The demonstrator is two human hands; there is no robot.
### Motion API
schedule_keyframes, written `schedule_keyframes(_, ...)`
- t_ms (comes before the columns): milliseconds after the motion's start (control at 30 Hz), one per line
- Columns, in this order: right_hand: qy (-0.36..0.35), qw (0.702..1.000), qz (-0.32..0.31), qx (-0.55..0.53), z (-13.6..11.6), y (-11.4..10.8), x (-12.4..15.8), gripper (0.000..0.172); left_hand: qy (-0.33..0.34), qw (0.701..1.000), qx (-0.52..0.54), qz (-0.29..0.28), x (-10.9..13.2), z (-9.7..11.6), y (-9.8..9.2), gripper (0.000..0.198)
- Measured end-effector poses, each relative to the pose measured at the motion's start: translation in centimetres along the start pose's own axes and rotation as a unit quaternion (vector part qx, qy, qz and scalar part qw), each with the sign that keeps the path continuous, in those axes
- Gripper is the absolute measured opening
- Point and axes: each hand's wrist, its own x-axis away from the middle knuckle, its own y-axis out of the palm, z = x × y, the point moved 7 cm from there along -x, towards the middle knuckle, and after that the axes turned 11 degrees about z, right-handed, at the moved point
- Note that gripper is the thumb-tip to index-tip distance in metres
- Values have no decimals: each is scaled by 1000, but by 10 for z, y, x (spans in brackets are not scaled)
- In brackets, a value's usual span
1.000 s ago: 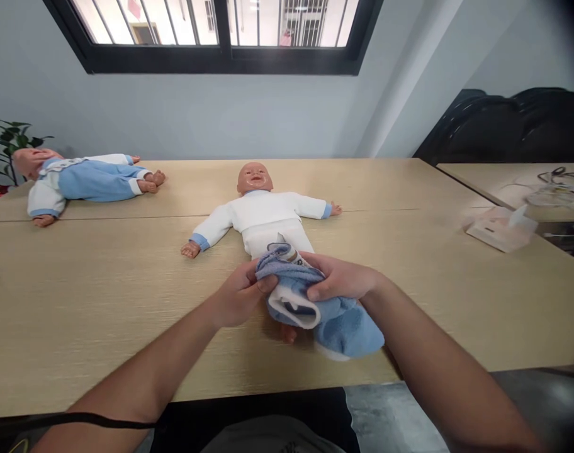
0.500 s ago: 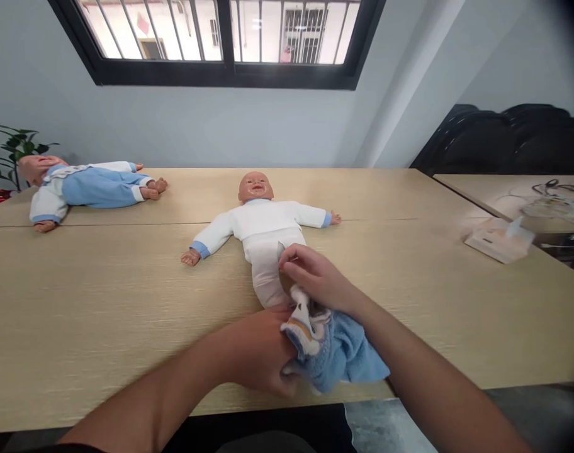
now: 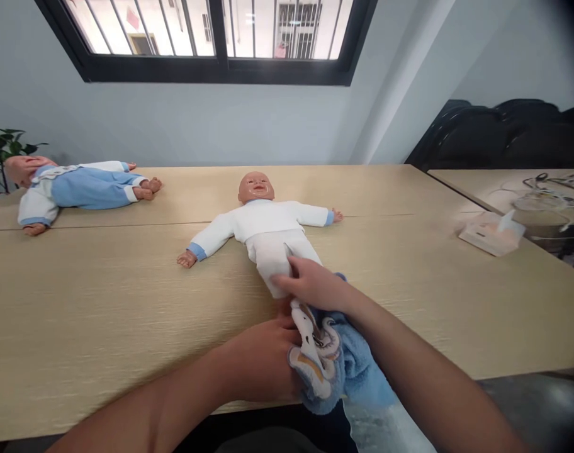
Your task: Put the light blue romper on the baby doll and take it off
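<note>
A baby doll (image 3: 267, 219) in a white top with blue cuffs and white trousers (image 3: 267, 253) lies on its back, its head away from me. My right hand (image 3: 310, 284) is closed over the lower part of one white trouser leg. Below it, my left hand (image 3: 263, 358) is closed around the doll's foot, its fingertips largely hidden. A fluffy blue cloth garment (image 3: 362, 368) with a white cartoon print is bunched over the left hand's far side and hangs at the table edge. The doll's other lower leg is hidden behind my right hand and the cloth.
A second doll (image 3: 91, 187) in blue trousers lies at the back left near a plant (image 3: 6, 148). On the right of the wooden table (image 3: 126, 302) stands a tissue box (image 3: 489, 234). Tangled cables (image 3: 551, 196) lie on the neighbouring table, with black chairs (image 3: 504, 135) behind.
My right hand has shifted slightly down the doll's leg. My left hand and the bunched blue cloth have moved a little toward me and right. More of the doll's foot shows.
</note>
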Motion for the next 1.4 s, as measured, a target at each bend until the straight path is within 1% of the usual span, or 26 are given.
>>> schedule_keyframes(67, 9, 993, 41, -112, 2, -8, -7, 37, 1, 1000, -8, 0, 1, 0, 1, 17)
schedule_keyframes(100, 19, 983, 57, -172, 5, -11, -10, 42, 14, 1000, -9, -4, 1, 2, 3, 20)
schedule_keyframes(200, 69, 935, 82, -339, 15, -16, -14, 51, 47, 999, 4, -26, 1, 8, 9, 28)
schedule_keyframes(267, 88, 909, 76, -400, 19, -16, -14, 53, 27, 999, 20, -41, 1, 5, 12, 27)
schedule_keyframes(333, 79, 906, 43, -414, 16, -12, -12, 50, -16, 998, 36, -54, 0, -2, 13, 25)
schedule_keyframes(433, 46, 917, -53, -393, 5, -2, -5, 45, -75, 993, 61, -69, 4, -16, 10, 22)
schedule_keyframes(533, 23, 927, -139, -348, 1, 3, 4, 40, -118, 987, 88, -67, 13, -34, 1, 22)
schedule_keyframes(600, 15, 937, -165, -308, 4, 0, 6, 36, -160, 982, 90, -53, 22, -49, -8, 29)
schedule_keyframes(667, 16, 941, -171, -290, 10, -6, 6, 36, -194, 977, 77, -41, 30, -63, -15, 33)
schedule_keyframes(700, 22, 939, -165, -299, 13, -9, 4, 37, -199, 977, 65, -36, 32, -67, -19, 30)
schedule_keyframes(767, 51, 928, -132, -345, 21, -16, -1, 39, -174, 984, 35, -22, 32, -67, -26, 22)
schedule_keyframes(867, 103, 901, -32, -419, 33, -25, -11, 38, -94, 995, 4, 21, 24, -52, -36, 19)
schedule_keyframes(933, 109, 895, 31, -432, 36, -29, -14, 41, -49, 998, -1, 34, 19, -40, -39, 20)
schedule_keyframes(967, 99, 898, 54, -426, 35, -29, -14, 45, -34, 999, -3, 39, 17, -35, -40, 21)
schedule_keyframes(1000, 79, 905, 65, -414, 31, -28, -13, 51, -24, 998, -7, 50, 16, -32, -42, 22)
schedule_keyframes(1067, 24, 926, 56, -373, 19, -22, -9, 70, -21, 996, -13, 91, 16, -30, -47, 20)
schedule_keyframes(1133, -34, 944, 27, -327, 6, -13, -2, 87, -47, 987, -18, 150, 19, -35, -54, 20)
schedule_keyframes(1200, -69, 954, 16, -293, -2, -5, 3, 97, -96, 969, -23, 228, 25, -45, -61, 24)
schedule_keyframes(1233, -75, 955, 21, -286, -4, -4, 5, 101, -128, 952, -34, 277, 29, -51, -66, 29)
schedule_keyframes(1300, -72, 953, 34, -292, -5, -2, 5, 104, -194, 898, -75, 386, 40, -60, -79, 41)
schedule_keyframes(1333, -65, 951, 39, -300, -5, -2, 4, 103, -217, 874, -94, 424, 45, -62, -84, 42)
schedule_keyframes(1367, -58, 948, 42, -310, -5, -2, 4, 101, -226, 863, -102, 440, 47, -62, -86, 39)
schedule_keyframes(1400, -52, 945, 45, -320, -5, -2, 3, 97, -220, 868, -95, 436, 45, -62, -87, 35)
